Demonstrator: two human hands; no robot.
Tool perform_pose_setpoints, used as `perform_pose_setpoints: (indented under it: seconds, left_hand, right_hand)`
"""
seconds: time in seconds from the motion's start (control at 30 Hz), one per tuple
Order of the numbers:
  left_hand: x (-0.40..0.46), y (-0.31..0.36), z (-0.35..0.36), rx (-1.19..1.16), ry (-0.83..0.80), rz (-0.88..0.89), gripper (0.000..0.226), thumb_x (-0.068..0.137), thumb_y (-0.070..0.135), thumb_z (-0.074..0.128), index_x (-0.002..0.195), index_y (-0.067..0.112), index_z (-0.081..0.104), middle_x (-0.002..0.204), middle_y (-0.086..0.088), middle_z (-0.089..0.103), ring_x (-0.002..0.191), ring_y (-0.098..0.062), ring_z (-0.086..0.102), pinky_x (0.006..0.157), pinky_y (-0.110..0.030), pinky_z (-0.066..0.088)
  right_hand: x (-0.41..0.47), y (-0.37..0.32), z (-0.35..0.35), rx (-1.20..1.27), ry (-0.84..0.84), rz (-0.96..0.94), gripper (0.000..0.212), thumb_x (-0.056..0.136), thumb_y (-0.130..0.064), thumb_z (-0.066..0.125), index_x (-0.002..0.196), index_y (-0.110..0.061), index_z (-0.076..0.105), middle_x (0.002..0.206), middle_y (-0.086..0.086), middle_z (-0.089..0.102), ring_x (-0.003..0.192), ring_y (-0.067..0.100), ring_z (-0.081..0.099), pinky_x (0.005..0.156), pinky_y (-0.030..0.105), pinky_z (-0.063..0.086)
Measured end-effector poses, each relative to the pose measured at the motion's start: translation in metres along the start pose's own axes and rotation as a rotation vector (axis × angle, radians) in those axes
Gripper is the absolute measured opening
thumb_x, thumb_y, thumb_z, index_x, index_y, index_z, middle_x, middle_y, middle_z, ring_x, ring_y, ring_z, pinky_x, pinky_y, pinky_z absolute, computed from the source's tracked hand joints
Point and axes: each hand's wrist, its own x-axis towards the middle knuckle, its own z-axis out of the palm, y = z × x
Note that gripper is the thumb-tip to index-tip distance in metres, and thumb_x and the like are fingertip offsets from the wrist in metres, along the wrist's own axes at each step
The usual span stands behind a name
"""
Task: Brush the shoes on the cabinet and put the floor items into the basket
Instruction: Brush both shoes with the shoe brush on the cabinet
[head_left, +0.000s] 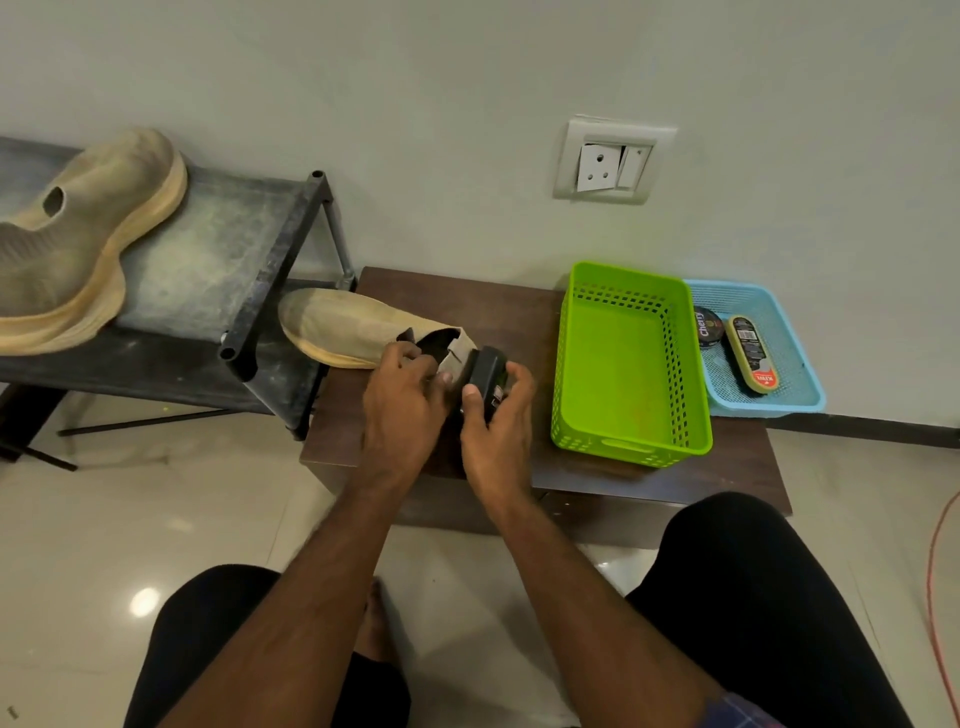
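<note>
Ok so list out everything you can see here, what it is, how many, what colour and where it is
Shoes: two, beige; one on the rack top at left, one on the low wooden cabinet, held at its opening.
Shoe rack: one, dark grey, at left against the wall.
Cabinet: one, dark brown, low, centre.
Brush: one, black, against the heel of the held shoe.
Green basket: one, on the cabinet, right of the hands.
Blue tray: one, behind and right of the green basket.
Polish tin: one, black, in the blue tray.
Oval polish applicator: one, tan and black, in the blue tray.
Wall socket: one, white, on the wall.
Cable: one, red, on the floor at far right.
Left hand: grips the shoe's opening.
Right hand: holds the brush.
</note>
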Motion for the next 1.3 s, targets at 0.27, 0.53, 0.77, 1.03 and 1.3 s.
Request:
perform_pose_setpoints:
  seconds: [0.27,0.53,0.77,1.03,1.3]
  left_hand:
    - [0.002,-0.026,-0.007,-0.253,-0.002,-0.021,0.018,0.088,0.005,0.073,0.074,0.006,0.063,0.127,-0.005,0.061,0.111,-0.015,0.058,0.084,-0.021,0.046]
    - [-0.014,-0.045,-0.035,-0.786,-0.117,-0.279,0.015,0.076,0.018,0.065,0.061,0.018,0.064,0.115,-0.010,0.071,0.103,-0.032,0.066,0.074,-0.049,0.051]
    - [-0.031,-0.042,-0.044,-0.440,-0.095,-0.467,0.100,0.042,0.075,0.086,0.123,0.033,0.046,0.130,-0.004,0.050,0.117,-0.019,0.053,0.097,-0.047,0.052]
    - [-0.022,-0.044,-0.046,-0.411,-0.201,-0.581,0.149,0.022,0.075,0.090,0.152,0.033,0.031,0.154,-0.001,0.046,0.140,-0.023,0.045,0.111,-0.051,0.045]
    - [-0.023,-0.029,-0.037,-0.294,-0.162,-0.415,0.072,0.050,0.043,0.100,0.107,0.014,0.066,0.099,0.007,0.068,0.095,-0.016,0.065,0.070,-0.030,0.054]
  right_hand:
    - [0.021,-0.012,0.000,-0.034,0.025,0.310,0.048,0.095,-0.033,0.060,0.134,-0.019,0.037,0.130,0.013,0.057,0.116,0.035,0.058,0.099,0.046,0.046]
    - [0.011,-0.019,-0.031,0.018,-0.097,-0.089,0.041,0.096,-0.035,0.060,0.133,-0.040,0.045,0.124,0.001,0.051,0.106,0.013,0.057,0.095,0.036,0.051]
    - [-0.007,-0.027,-0.028,-0.018,-0.271,-0.213,0.044,0.094,-0.035,0.063,0.135,-0.042,0.049,0.129,-0.006,0.052,0.107,0.000,0.054,0.086,0.022,0.049]
    - [0.010,-0.031,-0.031,-0.421,-0.326,-0.550,0.053,0.089,-0.026,0.070,0.138,-0.032,0.051,0.121,0.000,0.047,0.110,0.014,0.045,0.090,0.024,0.044]
    - [0.123,-0.047,0.004,-0.517,-0.254,-0.362,0.045,0.092,-0.026,0.065,0.135,-0.028,0.051,0.124,0.013,0.054,0.117,0.032,0.052,0.097,0.037,0.044]
